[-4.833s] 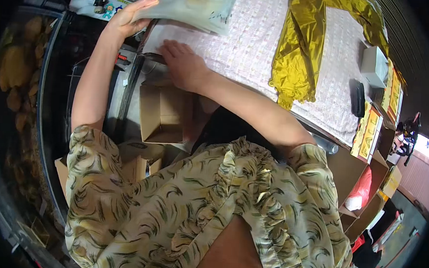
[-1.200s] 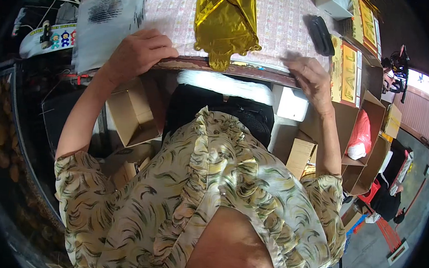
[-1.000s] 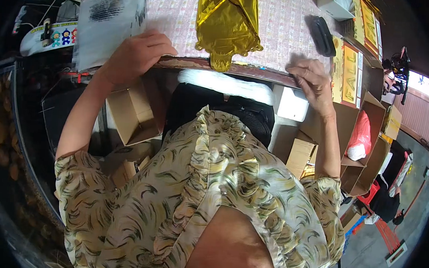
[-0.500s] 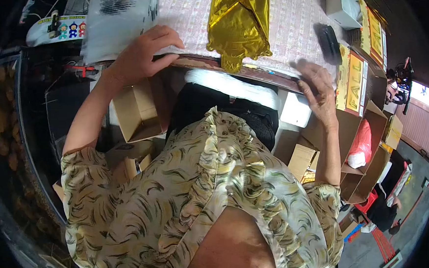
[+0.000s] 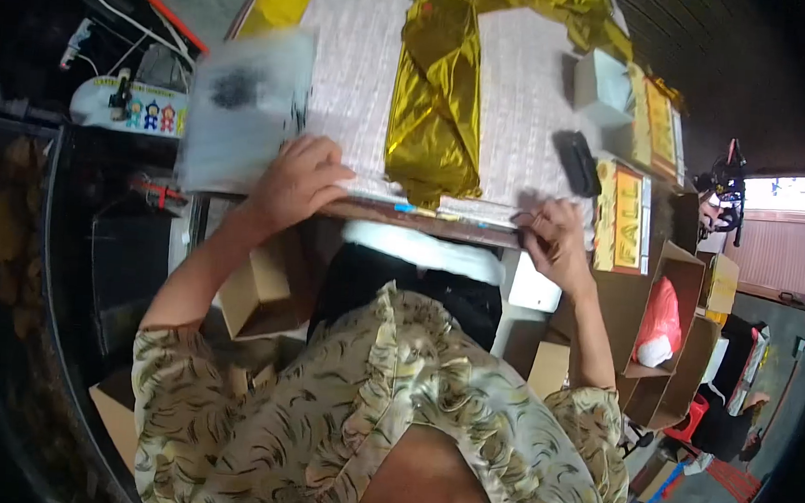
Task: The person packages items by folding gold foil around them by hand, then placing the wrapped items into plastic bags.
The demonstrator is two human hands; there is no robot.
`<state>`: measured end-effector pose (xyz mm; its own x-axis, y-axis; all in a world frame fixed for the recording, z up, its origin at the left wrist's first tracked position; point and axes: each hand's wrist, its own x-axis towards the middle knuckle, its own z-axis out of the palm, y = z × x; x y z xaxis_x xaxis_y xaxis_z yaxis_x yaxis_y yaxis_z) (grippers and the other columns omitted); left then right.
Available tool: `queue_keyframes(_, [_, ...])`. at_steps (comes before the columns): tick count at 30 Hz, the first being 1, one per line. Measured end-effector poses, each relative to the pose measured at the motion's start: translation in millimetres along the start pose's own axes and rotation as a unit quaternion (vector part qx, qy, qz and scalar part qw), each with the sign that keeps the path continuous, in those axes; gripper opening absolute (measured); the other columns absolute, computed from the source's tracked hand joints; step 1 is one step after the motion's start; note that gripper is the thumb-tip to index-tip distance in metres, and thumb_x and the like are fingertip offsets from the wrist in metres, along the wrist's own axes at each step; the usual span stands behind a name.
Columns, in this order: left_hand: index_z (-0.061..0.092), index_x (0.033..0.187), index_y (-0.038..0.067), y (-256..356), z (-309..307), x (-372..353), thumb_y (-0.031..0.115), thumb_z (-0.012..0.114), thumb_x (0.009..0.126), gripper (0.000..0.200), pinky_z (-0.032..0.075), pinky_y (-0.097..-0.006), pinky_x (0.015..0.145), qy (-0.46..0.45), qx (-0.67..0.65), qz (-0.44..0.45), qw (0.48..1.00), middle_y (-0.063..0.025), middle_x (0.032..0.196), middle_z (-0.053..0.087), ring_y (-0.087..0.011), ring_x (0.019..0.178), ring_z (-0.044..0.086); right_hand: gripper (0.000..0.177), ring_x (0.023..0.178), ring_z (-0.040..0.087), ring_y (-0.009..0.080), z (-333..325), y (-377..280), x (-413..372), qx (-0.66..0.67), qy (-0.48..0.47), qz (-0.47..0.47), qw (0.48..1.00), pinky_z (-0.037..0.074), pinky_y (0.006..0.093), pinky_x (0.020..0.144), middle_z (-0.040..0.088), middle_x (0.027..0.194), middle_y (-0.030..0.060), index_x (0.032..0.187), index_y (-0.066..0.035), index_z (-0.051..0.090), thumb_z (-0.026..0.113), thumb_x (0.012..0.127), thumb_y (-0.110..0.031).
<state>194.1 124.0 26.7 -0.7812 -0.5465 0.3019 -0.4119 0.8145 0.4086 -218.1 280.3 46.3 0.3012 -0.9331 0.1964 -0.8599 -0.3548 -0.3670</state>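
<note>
A long folded piece of shiny gold foil (image 5: 434,106) lies on the pale checked cloth (image 5: 353,73), its narrow end reaching the table's front edge. To its left, my left hand (image 5: 303,183) rests on the cloth at that edge, fingers bent, thumb a little apart. My right hand (image 5: 558,241) sits at the edge on the other side, fingers loosely curled and thumb apart. I see nothing held in either hand, and both are clear of the foil. Beside my left hand is a stack of clear plastic bags (image 5: 244,122) with dark print.
More gold foil (image 5: 565,3) lies across the table's far side. A black case (image 5: 578,163), a white box (image 5: 604,87) and yellow boxes marked FALL (image 5: 621,219) stand on the right. Below are open cardboard boxes (image 5: 255,289), one with a red plastic bag (image 5: 661,323).
The camera view has tilted up, so more of the table's far side shows. My left-hand fingers have drawn in, and my right-hand fingers are more curled at the edge.
</note>
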Motion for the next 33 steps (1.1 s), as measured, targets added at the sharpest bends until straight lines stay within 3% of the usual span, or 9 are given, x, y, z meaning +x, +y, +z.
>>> queue_keyframes(3, [0.074, 0.101, 0.006, -7, 2, 0, 0.013, 0.079, 0.081, 0.022, 0.046, -0.0409, 0.091, -0.015, -0.053, -0.007, 0.998, -0.0087, 0.100, 0.065, -0.0302, 0.103, 0.061, 0.022, 0.093, 0.059, 0.0276, -2, 3, 2, 0.061, -0.010, 0.041, 0.997, 0.042, 0.0382, 0.086, 0.069, 0.100, 0.0071, 0.102, -0.009, 0.077, 0.081, 0.083, -0.017])
queue_keyframes(6, [0.073, 0.100, 0.005, -17, 7, -1, 0.011, 0.077, 0.083, 0.019, 0.049, -0.0397, 0.086, -0.023, -0.093, 0.002, 0.995, -0.0097, 0.095, 0.067, -0.0299, 0.095, 0.063, 0.022, 0.095, 0.061, 0.0259, 0, 9, 4, 0.099, 0.003, 0.048, 0.994, 0.044, 0.0372, 0.086, 0.071, 0.102, 0.0061, 0.102, -0.009, 0.077, 0.082, 0.081, -0.015])
queue_keyframes(14, [0.071, 0.097, 0.004, -7, 4, 0, 0.011, 0.075, 0.085, 0.014, 0.053, -0.0401, 0.082, -0.017, -0.013, 0.023, 0.999, -0.0096, 0.093, 0.066, -0.0302, 0.089, 0.065, 0.017, 0.099, 0.065, 0.0278, -5, 7, 9, -0.022, -0.046, 0.005, 0.999, 0.048, 0.0427, 0.091, 0.071, 0.100, 0.0060, 0.097, -0.007, 0.076, 0.079, 0.080, -0.011])
queue_keyframes(18, [0.070, 0.101, 0.003, -8, 7, 1, 0.009, 0.075, 0.085, 0.018, 0.054, -0.0405, 0.085, -0.023, -0.037, 0.023, 0.999, -0.0110, 0.096, 0.067, -0.0321, 0.091, 0.065, 0.014, 0.087, 0.064, 0.0326, -4, 4, 10, 0.029, -0.021, 0.058, 0.998, 0.050, 0.0429, 0.085, 0.067, 0.090, 0.0122, 0.092, -0.004, 0.065, 0.075, 0.083, -0.009])
queue_keyframes(24, [0.070, 0.100, 0.003, -5, 3, 3, 0.005, 0.071, 0.084, 0.016, 0.055, -0.0411, 0.079, -0.066, 0.012, 0.053, 0.996, -0.0107, 0.094, 0.067, -0.0314, 0.090, 0.066, 0.009, 0.083, 0.062, 0.0288, -7, 7, 1, 0.103, -0.034, 0.096, 0.990, 0.045, 0.0394, 0.084, 0.063, 0.085, 0.0089, 0.089, -0.006, 0.063, 0.068, 0.083, -0.012])
queue_keyframes(28, [0.072, 0.097, 0.005, 6, -13, -3, 0.007, 0.070, 0.081, 0.016, 0.055, -0.0412, 0.073, -0.108, -0.010, 0.039, 0.993, -0.0102, 0.091, 0.066, -0.0308, 0.086, 0.066, 0.015, 0.081, 0.061, 0.0277, -2, 11, -7, 0.096, -0.039, 0.022, 0.994, 0.045, 0.0388, 0.085, 0.062, 0.084, 0.0081, 0.089, -0.006, 0.062, 0.069, 0.089, -0.019])
queue_keyframes(31, [0.071, 0.088, 0.007, 16, -29, 3, 0.013, 0.070, 0.079, 0.011, 0.054, -0.0409, 0.068, -0.072, -0.063, 0.030, 0.995, -0.0116, 0.080, 0.064, -0.0317, 0.074, 0.064, 0.012, 0.080, 0.064, 0.0231, -12, 15, -1, 0.222, -0.083, 0.041, 0.971, 0.051, 0.0369, 0.074, 0.065, 0.083, 0.0077, 0.087, -0.002, 0.067, 0.072, 0.091, -0.013])
queue_keyframes(32, [0.070, 0.086, 0.005, 13, -38, 8, 0.014, 0.071, 0.079, 0.011, 0.053, -0.0411, 0.066, -0.157, -0.114, -0.021, 0.981, -0.0134, 0.075, 0.063, -0.0324, 0.069, 0.062, 0.012, 0.080, 0.064, 0.0231, -24, 13, 1, 0.220, -0.082, 0.038, 0.971, 0.051, 0.0369, 0.074, 0.065, 0.083, 0.0077, 0.087, -0.002, 0.067, 0.072, 0.091, -0.013])
queue_keyframes(33, [0.069, 0.083, 0.004, 9, -47, 14, 0.015, 0.071, 0.079, 0.012, 0.051, -0.0413, 0.064, -0.240, -0.164, -0.072, 0.954, -0.0151, 0.071, 0.062, -0.0331, 0.065, 0.061, 0.013, 0.077, 0.063, 0.0191, -38, 7, 5, 0.267, -0.090, 0.114, 0.953, 0.051, 0.0352, 0.071, 0.067, 0.084, 0.0074, 0.085, -0.001, 0.068, 0.072, 0.091, -0.011])
